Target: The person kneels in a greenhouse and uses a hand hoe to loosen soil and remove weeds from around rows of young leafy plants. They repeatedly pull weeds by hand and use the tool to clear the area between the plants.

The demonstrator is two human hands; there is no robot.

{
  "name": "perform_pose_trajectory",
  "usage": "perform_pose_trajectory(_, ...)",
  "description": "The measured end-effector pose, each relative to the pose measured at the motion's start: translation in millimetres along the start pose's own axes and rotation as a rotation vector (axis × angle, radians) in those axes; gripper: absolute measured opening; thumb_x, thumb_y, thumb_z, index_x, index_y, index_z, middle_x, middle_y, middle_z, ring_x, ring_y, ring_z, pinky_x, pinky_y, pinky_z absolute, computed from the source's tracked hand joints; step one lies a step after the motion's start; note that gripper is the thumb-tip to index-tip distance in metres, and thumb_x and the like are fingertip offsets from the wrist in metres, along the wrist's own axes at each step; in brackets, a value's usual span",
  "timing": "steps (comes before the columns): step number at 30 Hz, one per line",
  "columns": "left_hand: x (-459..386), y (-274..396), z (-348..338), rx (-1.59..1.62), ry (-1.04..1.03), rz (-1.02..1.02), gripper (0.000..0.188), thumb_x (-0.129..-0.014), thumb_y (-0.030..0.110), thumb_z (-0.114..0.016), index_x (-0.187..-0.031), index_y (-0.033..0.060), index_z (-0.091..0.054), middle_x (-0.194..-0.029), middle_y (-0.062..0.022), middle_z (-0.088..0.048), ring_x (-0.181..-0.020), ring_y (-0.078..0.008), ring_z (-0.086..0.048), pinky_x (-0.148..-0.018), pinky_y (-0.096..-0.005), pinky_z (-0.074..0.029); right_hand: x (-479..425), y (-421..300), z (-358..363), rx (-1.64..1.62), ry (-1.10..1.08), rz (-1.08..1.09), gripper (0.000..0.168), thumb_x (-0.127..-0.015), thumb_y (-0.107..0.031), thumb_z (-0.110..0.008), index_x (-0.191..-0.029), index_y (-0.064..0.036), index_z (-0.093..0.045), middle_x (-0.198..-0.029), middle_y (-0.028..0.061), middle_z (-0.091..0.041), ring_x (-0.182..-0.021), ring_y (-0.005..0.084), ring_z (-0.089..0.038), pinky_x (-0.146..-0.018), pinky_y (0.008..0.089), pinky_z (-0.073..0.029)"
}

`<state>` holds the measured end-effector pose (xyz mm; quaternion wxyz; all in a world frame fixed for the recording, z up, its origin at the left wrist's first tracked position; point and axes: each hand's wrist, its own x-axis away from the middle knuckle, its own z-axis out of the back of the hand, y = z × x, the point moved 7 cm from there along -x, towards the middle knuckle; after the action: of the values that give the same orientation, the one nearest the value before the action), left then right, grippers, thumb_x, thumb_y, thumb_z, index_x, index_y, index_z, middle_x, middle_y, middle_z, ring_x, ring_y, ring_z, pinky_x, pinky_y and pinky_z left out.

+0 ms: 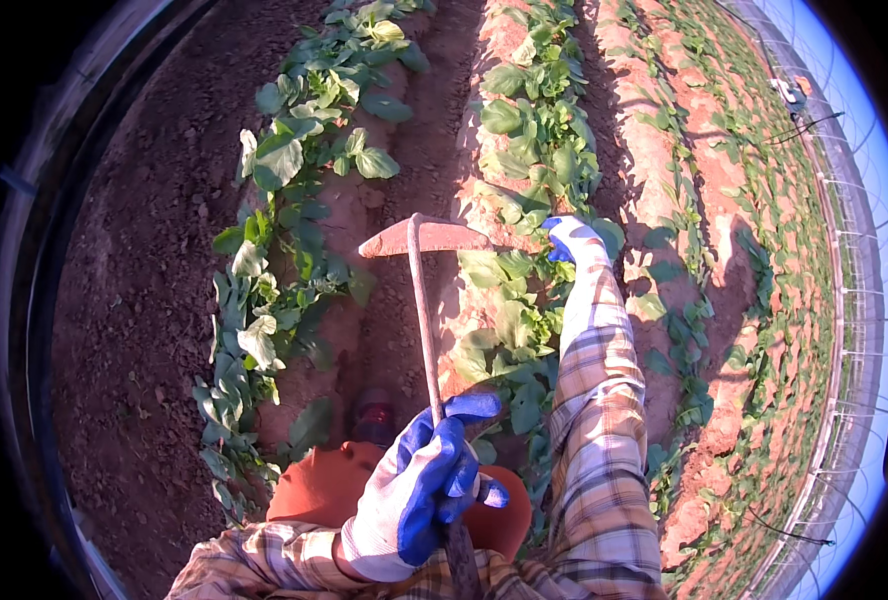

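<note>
My left hand (421, 487), in a white glove with a blue coated palm, grips a hand hoe with a thin curved shaft (425, 322). The hoe's broad reddish, soil-coloured blade (436, 236) is at the far end of the shaft, over the furrow and the edge of the middle bed. My right hand (577, 238), gloved alike, reaches forward into the middle row of leafy green plants (522, 322). Its blue fingers are curled in against the leaves, and whether they pinch anything cannot be made out. Below my left hand, the hoe's dark handle (460, 559) runs toward my body.
Another leafy row (312, 187) grows on my left, beside bare dark soil (128, 315). More planted ridges (781, 300) run along the right, up to a hooped greenhouse wall (860, 292). Another person (793, 94) is far off at upper right. My shoe (374, 416) stands in the furrow.
</note>
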<state>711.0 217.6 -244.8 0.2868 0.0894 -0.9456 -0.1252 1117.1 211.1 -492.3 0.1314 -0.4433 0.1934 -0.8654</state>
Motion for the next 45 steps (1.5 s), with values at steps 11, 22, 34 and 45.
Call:
perform_pose_trajectory(11, -5.7, 6.4, 1.4, 0.004, 0.015, 0.006, 0.041, -0.097, 0.023, -0.044, -0.129, -0.0019, -0.04, -0.064, -0.0012, -0.041, -0.049, -0.0105, -0.04, -0.069, -0.0393, -0.051, -54.3, 14.4, -14.6, 0.323, -0.071, 0.029, 0.024, -0.09, -0.017, -0.049, -0.086, 0.002, -0.063, -0.072, 0.0161, -0.062, -0.058, 0.0274, -0.064, -0.053, 0.0384, -0.052)
perform_pose_trajectory(22, -0.5, 5.5, -4.4, 0.016, -0.004, -0.026, 0.037, -0.099, 0.022, -0.04, -0.129, -0.0014, -0.043, -0.067, 0.001, -0.043, -0.053, -0.0069, -0.038, -0.073, -0.0336, -0.05, 9.5, 30.7, 8.5, -0.525, -0.075, 0.183, 0.016, -0.087, -0.014, -0.058, -0.097, -0.004, -0.065, -0.074, 0.0044, -0.061, -0.061, 0.0136, -0.057, -0.055, 0.0237, -0.048)
perform_pose_trajectory(34, 5.9, 7.8, -18.0, 0.031, -0.119, -0.152, 0.044, -0.099, 0.025, -0.042, -0.133, -0.003, -0.039, -0.064, 0.002, -0.039, -0.051, -0.0068, -0.037, -0.069, -0.0315, -0.051, 127.5, -115.5, -82.7, -1.439, 0.04, 0.524, 0.024, -0.087, -0.013, -0.061, -0.109, -0.001, -0.062, -0.097, 0.0041, -0.064, -0.066, 0.0129, -0.058, -0.061, 0.0232, -0.049)
perform_pose_trajectory(45, 12.6, 10.6, -15.7, 0.095, -0.185, -0.254, 0.034, -0.098, 0.022, -0.047, -0.129, 0.0071, -0.047, -0.071, 0.0064, -0.041, -0.061, -0.0028, -0.041, -0.06, -0.0219, -0.046, 274.3, -142.2, -161.2, -0.483, -0.307, 0.567, 0.037, -0.095, -0.021, -0.052, -0.128, -0.006, -0.052, -0.102, 0.0027, -0.063, -0.072, 0.0082, -0.057, -0.06, 0.0225, -0.047)
